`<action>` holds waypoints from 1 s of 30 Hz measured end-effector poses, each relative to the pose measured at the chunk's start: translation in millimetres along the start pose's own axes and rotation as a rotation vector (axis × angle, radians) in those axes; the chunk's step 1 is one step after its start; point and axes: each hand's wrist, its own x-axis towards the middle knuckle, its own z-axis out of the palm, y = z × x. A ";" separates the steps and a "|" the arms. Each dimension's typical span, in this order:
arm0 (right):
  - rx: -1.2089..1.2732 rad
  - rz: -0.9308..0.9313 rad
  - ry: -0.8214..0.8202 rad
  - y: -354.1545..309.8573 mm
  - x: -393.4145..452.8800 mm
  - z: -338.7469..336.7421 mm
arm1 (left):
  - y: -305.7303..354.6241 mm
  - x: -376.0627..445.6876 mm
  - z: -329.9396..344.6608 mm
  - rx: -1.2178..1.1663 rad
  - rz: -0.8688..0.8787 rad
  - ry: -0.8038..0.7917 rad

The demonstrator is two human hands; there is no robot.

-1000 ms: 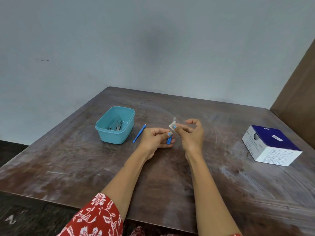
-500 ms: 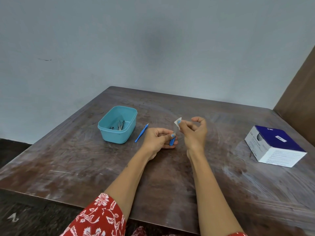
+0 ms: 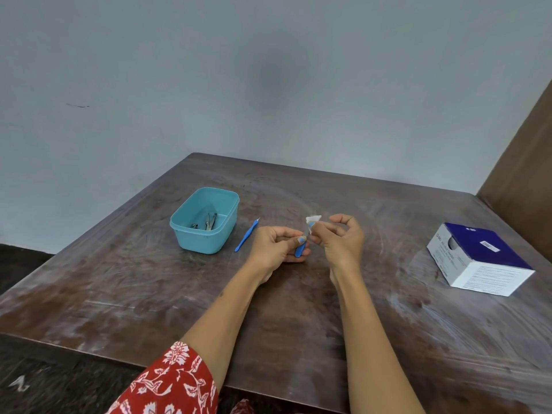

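Note:
My left hand (image 3: 276, 245) grips a small blue-handled tool (image 3: 300, 249) above the middle of the wooden table (image 3: 149, 294); only the handle's lower end shows below the fingers. My right hand (image 3: 340, 239) pinches a small white swab (image 3: 313, 220) between thumb and forefinger, right at the tool's upper end. A second blue-handled tool (image 3: 246, 236) with a thin metal tip lies on the table left of my left hand. A teal plastic box (image 3: 206, 219) beyond it holds metal nail tools (image 3: 209, 221).
A white and dark blue carton (image 3: 478, 258) lies on its side at the table's right. A brown panel (image 3: 525, 174) rises at the far right corner. A grey wall stands behind the table. The near table edge runs below my forearms.
My hands stayed close together over the table. The right hand moved the white swab slightly against the tool's tip. The view shifted a little.

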 end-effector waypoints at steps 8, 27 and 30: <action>0.193 0.073 0.194 9.1 9.1 -2.9 | 7.1 -7.2 1.1 -0.091 0.028 0.039; -0.174 -0.047 0.046 16.3 1.5 16.4 | 85.3 -5.6 -111.9 1.054 0.062 0.597; -0.184 -0.054 0.041 16.8 1.8 15.4 | 89.2 -3.8 -106.3 1.187 0.024 0.601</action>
